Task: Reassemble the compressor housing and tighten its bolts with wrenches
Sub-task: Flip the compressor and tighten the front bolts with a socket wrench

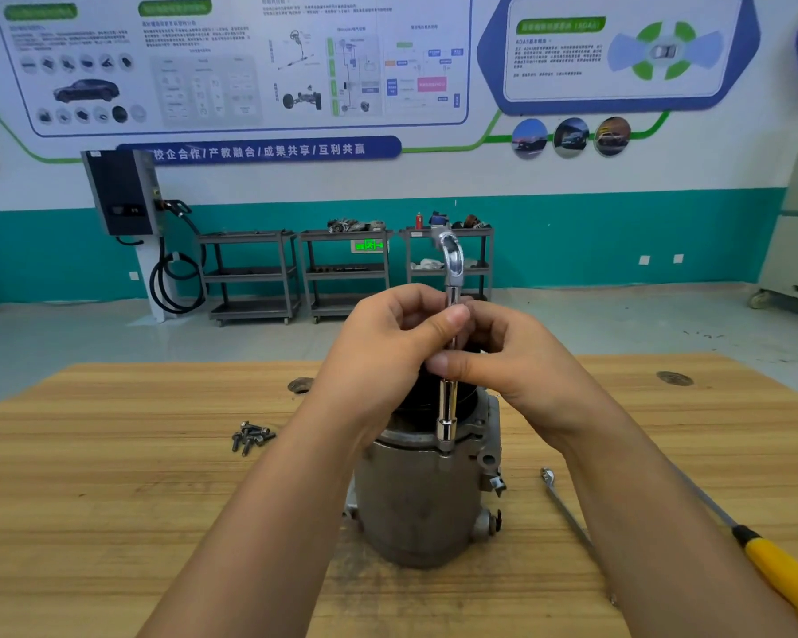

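The compressor housing [415,499] is dull grey cast metal, matt and slightly rough, with darker smudges on its side, while the socket wrench [448,421] is bright chromed steel, smooth and mirror-glossy. The worktop [111,499] is pale wood with a streaky grain, matt, worn and stained in patches. On it the bolts [251,436] are dark, dull metal and the spanner [567,513] is smooth silvery metal with a soft sheen. The screwdriver [779,577] has a glossy yellow plastic handle with a black collar and a thin bare steel shaft.
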